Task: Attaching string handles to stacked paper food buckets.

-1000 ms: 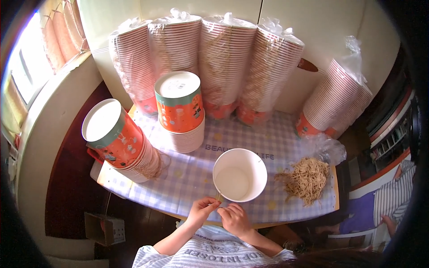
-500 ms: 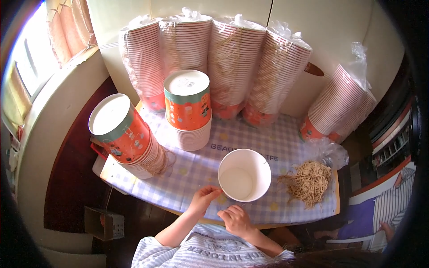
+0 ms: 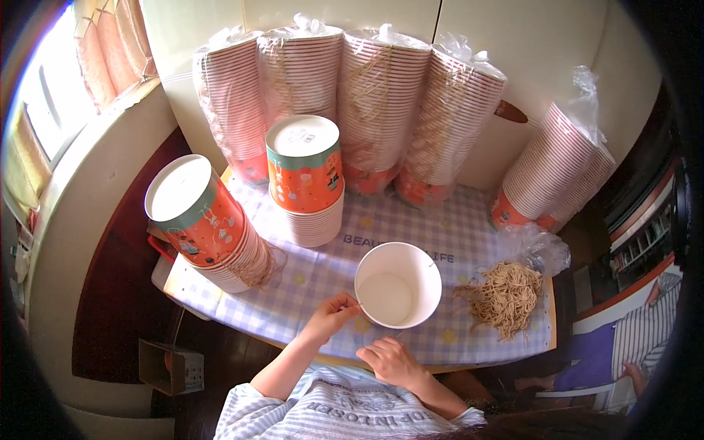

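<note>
An open white paper bucket (image 3: 389, 299) stands upright near the front of the table, its mouth toward me. My left hand (image 3: 330, 318) is at its left rim, thumb and forefinger pinched together; a thin strand shows by the fingertips, but what they grip is too small to tell. Just in front of the bucket, my right hand (image 3: 392, 361) is closed with fingers curled, apart from the rim; its contents are hidden. Another short thin end pokes through the bucket's right wall. To the right lies a tangled heap of beige cords (image 3: 507, 299).
Two upside-down stacks of orange-and-green buckets, a left stack (image 3: 213, 227) and a middle stack (image 3: 306, 180), stand on the checked tablecloth (image 3: 315, 275). Tall bagged stacks (image 3: 381, 110) line the back; more bagged buckets (image 3: 550, 169) lean at right. A cardboard box (image 3: 172, 367) is on the floor.
My left fingertips have shifted slightly up along the bucket's left rim. The right hand and bucket hold nearly the same place; the whole view has moved a little.
</note>
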The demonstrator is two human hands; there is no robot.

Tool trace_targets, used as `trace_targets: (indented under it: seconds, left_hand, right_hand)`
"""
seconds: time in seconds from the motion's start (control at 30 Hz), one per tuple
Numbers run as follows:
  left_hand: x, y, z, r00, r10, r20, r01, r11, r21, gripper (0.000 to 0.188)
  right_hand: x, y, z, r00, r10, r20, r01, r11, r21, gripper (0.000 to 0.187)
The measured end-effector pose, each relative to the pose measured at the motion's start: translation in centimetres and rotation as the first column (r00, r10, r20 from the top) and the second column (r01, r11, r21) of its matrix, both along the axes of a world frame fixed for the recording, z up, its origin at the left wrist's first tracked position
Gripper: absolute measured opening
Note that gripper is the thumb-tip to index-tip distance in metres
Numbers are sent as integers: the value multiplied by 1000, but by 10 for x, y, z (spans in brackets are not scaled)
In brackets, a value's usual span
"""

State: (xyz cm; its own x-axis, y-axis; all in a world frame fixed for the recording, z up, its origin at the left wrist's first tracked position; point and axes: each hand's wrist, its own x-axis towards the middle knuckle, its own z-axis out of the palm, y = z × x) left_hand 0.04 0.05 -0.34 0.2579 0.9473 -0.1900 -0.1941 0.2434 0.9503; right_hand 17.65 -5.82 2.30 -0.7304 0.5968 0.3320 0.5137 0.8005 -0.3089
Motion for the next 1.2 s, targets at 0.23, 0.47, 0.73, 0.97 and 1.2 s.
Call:
trace_targets:
  seconds: [0.23, 0.47, 0.73, 0.97, 1.2]
  left_hand:
    - [-2, 1, 14, 998, -17, -68, 18, 1000, 8, 11]
    - [1, 0, -4, 998, 18, -60, -14, 997, 71, 10]
    - [-13, 1, 14, 705, 476, -526, 40, 713, 700, 27]
    - [-12, 16, 57, 464, 504, -728, 523, 508, 685, 36]
    - [-38, 31, 56, 611, 338, -716, 596, 400, 696, 22]
  right_hand:
    - [12, -4, -8, 995, -82, -56, 82, 997, -7, 19]
    - [12, -5, -6, 999, -49, 8, 49, 999, -17, 19]
    - [32, -2, -2, 979, -138, -150, 147, 988, 45, 21]
    - [56, -4, 27, 964, -181, -196, 188, 982, 19, 26]
    - [72, -1, 42, 949, -277, -152, 290, 955, 68, 36]
